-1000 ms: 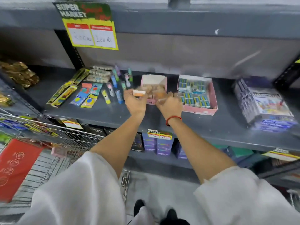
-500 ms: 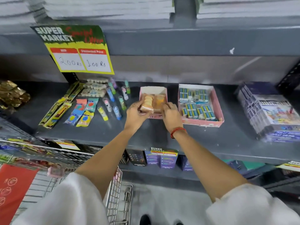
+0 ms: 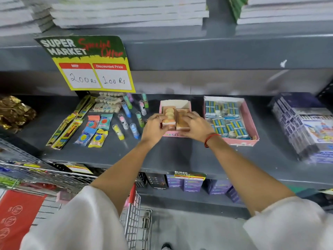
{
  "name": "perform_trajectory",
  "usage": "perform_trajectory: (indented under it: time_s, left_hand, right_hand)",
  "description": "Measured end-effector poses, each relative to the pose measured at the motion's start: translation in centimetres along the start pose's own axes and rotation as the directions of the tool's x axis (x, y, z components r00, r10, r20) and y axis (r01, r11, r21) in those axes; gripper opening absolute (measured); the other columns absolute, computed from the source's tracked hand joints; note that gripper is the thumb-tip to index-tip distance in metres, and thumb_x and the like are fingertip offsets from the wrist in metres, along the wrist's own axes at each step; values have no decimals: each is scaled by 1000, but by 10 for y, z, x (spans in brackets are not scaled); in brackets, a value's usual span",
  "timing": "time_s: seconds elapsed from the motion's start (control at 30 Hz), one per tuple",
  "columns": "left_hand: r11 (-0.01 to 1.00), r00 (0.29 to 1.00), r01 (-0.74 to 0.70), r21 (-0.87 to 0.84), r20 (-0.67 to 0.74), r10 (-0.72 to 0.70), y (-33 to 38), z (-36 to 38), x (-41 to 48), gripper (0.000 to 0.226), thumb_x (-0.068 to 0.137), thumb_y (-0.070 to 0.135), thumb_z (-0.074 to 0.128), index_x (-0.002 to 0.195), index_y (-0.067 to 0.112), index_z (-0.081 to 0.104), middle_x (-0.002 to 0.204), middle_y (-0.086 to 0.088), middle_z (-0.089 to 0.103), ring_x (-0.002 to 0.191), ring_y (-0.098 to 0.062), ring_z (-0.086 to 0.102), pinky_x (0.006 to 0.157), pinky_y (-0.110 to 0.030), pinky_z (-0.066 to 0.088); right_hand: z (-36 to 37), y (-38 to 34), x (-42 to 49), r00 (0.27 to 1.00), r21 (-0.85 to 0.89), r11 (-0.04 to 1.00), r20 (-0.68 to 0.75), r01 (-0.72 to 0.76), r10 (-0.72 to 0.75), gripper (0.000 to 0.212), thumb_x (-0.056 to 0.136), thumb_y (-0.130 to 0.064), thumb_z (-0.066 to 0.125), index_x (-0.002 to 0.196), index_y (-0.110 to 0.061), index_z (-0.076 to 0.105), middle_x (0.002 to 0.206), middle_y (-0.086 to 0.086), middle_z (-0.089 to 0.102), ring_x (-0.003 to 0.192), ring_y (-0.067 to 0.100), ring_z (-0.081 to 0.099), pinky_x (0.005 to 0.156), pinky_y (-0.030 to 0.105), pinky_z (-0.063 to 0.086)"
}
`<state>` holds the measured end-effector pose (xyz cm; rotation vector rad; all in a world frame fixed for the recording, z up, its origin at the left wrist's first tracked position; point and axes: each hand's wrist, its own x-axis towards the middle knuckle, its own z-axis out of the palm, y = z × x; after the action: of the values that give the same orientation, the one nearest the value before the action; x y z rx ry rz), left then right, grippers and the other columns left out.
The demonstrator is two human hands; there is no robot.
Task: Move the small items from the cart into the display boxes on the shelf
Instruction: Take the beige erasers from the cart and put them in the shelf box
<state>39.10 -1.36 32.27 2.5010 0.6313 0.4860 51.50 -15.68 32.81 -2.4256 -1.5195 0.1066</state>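
A small pink display box (image 3: 187, 103) stands on the grey shelf (image 3: 162, 156), its back part bare. Two tan packs of small erasers (image 3: 169, 114) lie side by side in its front part. My left hand (image 3: 153, 129) grips the left pack from the left side. My right hand (image 3: 194, 127) lies over the right pack (image 3: 182, 116), fingers curled on it. A wider pink box (image 3: 250, 123) full of blue-and-white erasers sits to the right. The wire cart (image 3: 133, 213) stands at the lower left.
Loose pens, sharpener packs and small tubes (image 3: 126, 114) lie on the shelf left of the box. A yellow price sign (image 3: 93, 74) hangs above them. Stacked purple packs (image 3: 306, 130) fill the right end. Gold foil packs (image 3: 14, 112) are far left. Notebooks (image 3: 126, 11) sit on the upper shelf.
Both hands have lowered the tan packs from above the box's front edge down into the small pink box. The camera has tilted up and moved closer.
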Motion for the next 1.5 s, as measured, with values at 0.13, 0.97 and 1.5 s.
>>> perform_trajectory:
  time_s: [0.13,0.97,1.5]
  left_hand:
    - [1000,1000,-8,9,14,8,-3,2,0,41,78,17,72,118,8,63,126,-8,56,116,-22,55,98,-33,48]
    - [820,974,-190,540,211,87,6,-7,17,46,83,33,66,124,14,57,135,0,50,118,-24,48,97,-37,47]
    - [893,995,-96,441,79,68,-27,-56,-84,39,88,12,50,127,10,54,134,-10,51,122,-29,47,99,-43,38]
  right_hand:
    - [-5,3,3,998,-36,998,37,42,-41,67,76,-44,68,134,-18,44,144,3,44,132,24,34,101,42,47]
    - [-6,1,27,996,-227,971,61,76,-63,58,87,-34,60,136,-10,41,146,11,41,135,29,33,102,44,43]
    - [-22,-17,38,991,-312,945,118,95,-61,55,80,-32,66,127,-10,48,121,23,59,111,39,56,90,45,50]
